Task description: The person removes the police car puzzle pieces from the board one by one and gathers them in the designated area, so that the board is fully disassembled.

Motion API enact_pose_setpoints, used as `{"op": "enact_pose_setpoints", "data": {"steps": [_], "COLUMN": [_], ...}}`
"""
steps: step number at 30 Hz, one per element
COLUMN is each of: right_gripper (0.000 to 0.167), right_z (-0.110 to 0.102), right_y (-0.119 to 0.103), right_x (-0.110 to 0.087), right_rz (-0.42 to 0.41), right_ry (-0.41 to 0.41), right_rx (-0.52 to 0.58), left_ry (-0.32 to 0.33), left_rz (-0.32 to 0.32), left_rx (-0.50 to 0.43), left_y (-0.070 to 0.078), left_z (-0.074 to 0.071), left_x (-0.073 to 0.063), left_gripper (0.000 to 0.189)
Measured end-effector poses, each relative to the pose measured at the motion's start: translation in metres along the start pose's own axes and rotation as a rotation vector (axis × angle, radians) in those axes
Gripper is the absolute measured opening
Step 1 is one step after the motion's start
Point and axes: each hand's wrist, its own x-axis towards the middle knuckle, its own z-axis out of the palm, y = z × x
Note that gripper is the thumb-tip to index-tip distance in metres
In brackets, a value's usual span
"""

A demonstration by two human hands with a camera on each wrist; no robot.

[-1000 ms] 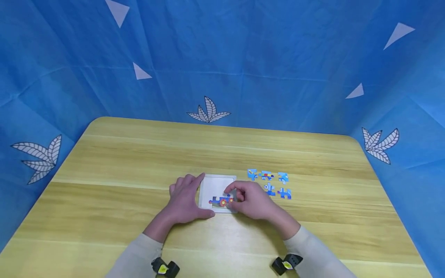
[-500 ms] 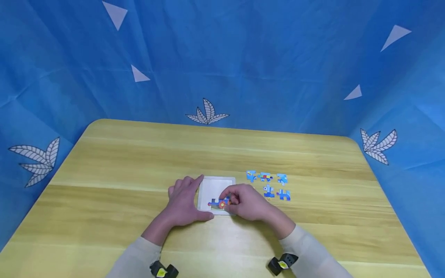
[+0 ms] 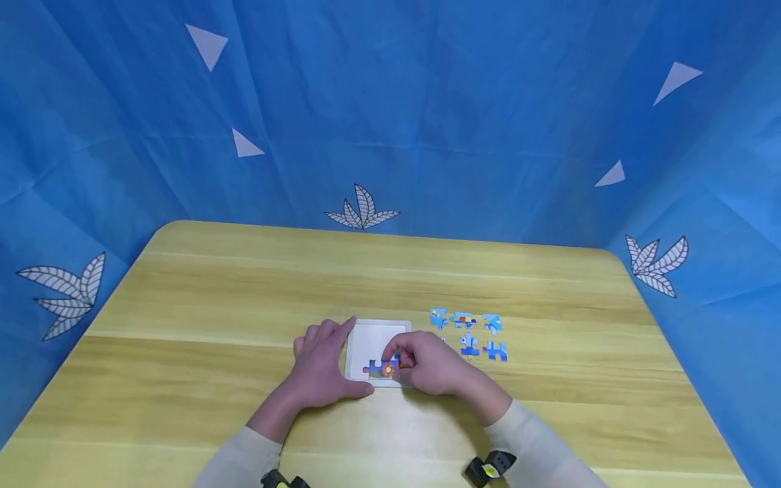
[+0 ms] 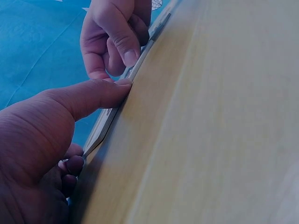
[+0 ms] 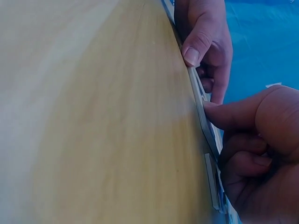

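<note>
A white square puzzle tray (image 3: pixel 368 337) lies on the table in the head view, with joined blue-and-red puzzle pieces (image 3: pixel 373 369) along its near side. My left hand (image 3: pixel 321 369) holds the tray from the left, index finger at the far corner and thumb on the near edge. In the left wrist view that thumb (image 4: pixel 100 95) lies across the tray's rim. Over the tray's near right part, my right hand (image 3: pixel 427 362) pinches a puzzle piece (image 3: pixel 393 360) between thumb and index finger. The right fingers partly cover this piece and the tray's right edge.
To the right of the tray lie several loose blue puzzle pieces (image 3: pixel 469 344) in two rough rows, one partly behind the right hand. The wooden table (image 3: pixel 213 305) is bordered by a blue cloth (image 3: pixel 488 102) at the back and sides.
My right hand has moved slightly left over the tray with the puzzle piece. The left hand keeps its hold on the tray. The head view has tilted up a little.
</note>
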Motion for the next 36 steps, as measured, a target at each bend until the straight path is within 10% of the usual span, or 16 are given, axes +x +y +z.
{"op": "enact_pose_setpoints", "data": {"steps": [36], "right_gripper": [0.015], "right_z": [0.0055], "right_y": [-0.0037], "right_x": [-0.0045], "right_rz": [-0.01], "right_ry": [0.074], "right_rx": [-0.003], "left_ry": [0.012], "left_rz": [0.02], "left_rx": [0.0], "left_y": [-0.001], "left_z": [0.0006], "left_x": [-0.0005], "left_gripper": [0.115]}}
